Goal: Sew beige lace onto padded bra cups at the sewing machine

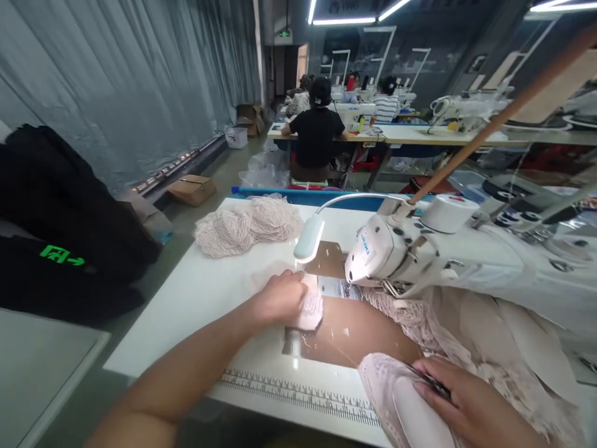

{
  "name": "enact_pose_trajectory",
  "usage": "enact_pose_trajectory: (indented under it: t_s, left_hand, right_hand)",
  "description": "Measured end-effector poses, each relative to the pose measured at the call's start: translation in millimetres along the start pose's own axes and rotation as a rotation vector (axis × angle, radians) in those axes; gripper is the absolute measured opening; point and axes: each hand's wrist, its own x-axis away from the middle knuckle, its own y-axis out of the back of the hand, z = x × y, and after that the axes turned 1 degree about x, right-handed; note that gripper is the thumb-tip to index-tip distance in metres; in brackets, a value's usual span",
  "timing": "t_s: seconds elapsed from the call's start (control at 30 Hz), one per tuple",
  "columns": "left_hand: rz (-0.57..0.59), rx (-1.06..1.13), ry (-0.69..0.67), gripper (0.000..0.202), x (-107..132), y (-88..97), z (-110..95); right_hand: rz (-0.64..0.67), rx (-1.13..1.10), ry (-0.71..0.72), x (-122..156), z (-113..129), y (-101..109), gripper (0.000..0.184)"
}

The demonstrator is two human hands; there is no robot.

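Note:
My left hand (280, 297) is closed on a small pale pink fabric piece (311, 309), pressing it to the white sewing table (200, 298) just left of the needle area. My right hand (466, 404) lies at the bottom right, fingers wrapped over a padded pale pink lace piece (401, 398), with a thin dark tool under the fingers. A white sewing machine (420, 249) stands behind both hands; its small lamp (308, 238) hangs over my left hand. Loose beige lace fabric (466, 330) is piled under the machine arm.
A heap of pink lace pieces (247, 225) lies at the table's far left. A ruler strip (303, 392) runs along the front edge. Black garments (60, 218) are piled at left. A person in black (316, 134) sits at another sewing table ahead. Cardboard boxes (192, 188) sit on the floor.

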Motion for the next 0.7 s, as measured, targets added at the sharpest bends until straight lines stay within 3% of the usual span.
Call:
enact_pose_trajectory:
  t_s: [0.07, 0.17, 0.27, 0.33, 0.4, 0.47, 0.53, 0.57, 0.63, 0.7]
  left_hand:
    - [-0.036, 0.014, 0.072, 0.02, 14.5, 1.6, 13.8]
    - [-0.088, 0.044, 0.182, 0.027, 37.4, -1.7, 37.1]
    - [-0.096, 0.062, 0.244, 0.011, 59.7, -1.9, 59.7]
    - [-0.119, 0.064, 0.272, 0.007, 72.5, 6.9, 74.7]
    - [-0.26, 0.033, 0.306, 0.01, 82.0, 26.2, 91.1]
    - [-0.541, -0.052, 0.304, 0.011, 86.6, 54.0, 109.2]
    - [-0.858, -0.162, 0.216, 0.007, 84.6, 83.4, 128.2]
    - [-0.98, -0.206, 0.166, 0.004, 80.9, 95.8, 137.5]
    - [-1.094, -0.247, 0.125, 0.004, 68.1, 110.4, 154.4]
    - [-1.035, -0.237, 0.147, 0.007, 49.9, 108.5, 168.1]
  right_hand:
    - [-0.069, -0.128, 0.004, -6.7, 18.7, 1.7, 0.039]
    - [-0.117, -0.347, 0.031, -26.0, 58.1, 3.4, 0.048]
    - [0.088, -0.45, 0.196, -58.8, 106.7, 1.9, 0.03]
    - [0.112, -0.546, 0.268, -86.9, 141.1, 0.5, 0.034]
    - [-0.023, -0.665, 0.387, -118.2, 174.6, 0.9, 0.03]
    - [-0.188, -0.785, 0.453, -151.3, 204.6, 4.8, 0.027]
    - [-0.453, -0.89, 0.574, -185.3, 227.5, 12.1, 0.023]
    - [-0.515, -0.903, 0.616, -202.3, 235.3, 16.1, 0.023]
    - [-0.623, -0.817, 0.711, -235.3, 242.4, 21.9, 0.022]
    - [-0.622, -0.601, 0.724, -262.9, 239.3, 21.2, 0.027]
